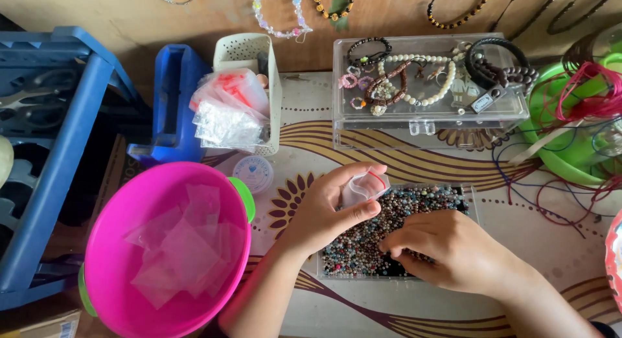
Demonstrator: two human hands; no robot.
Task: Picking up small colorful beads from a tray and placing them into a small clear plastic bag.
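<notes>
My left hand [324, 215] grasps a small clear plastic bag [364, 187] between thumb and fingers, just above the tray of mixed beads [389, 237] on the counter [518, 247]. My right hand [447, 247] rests in that tray, fingers curled, pinching at beads. A pink bowl [103, 260] holding more bags sits at the near left.

Bowl [116, 247] left of bead tray [414, 208]; case [427, 114] behind.
</notes>
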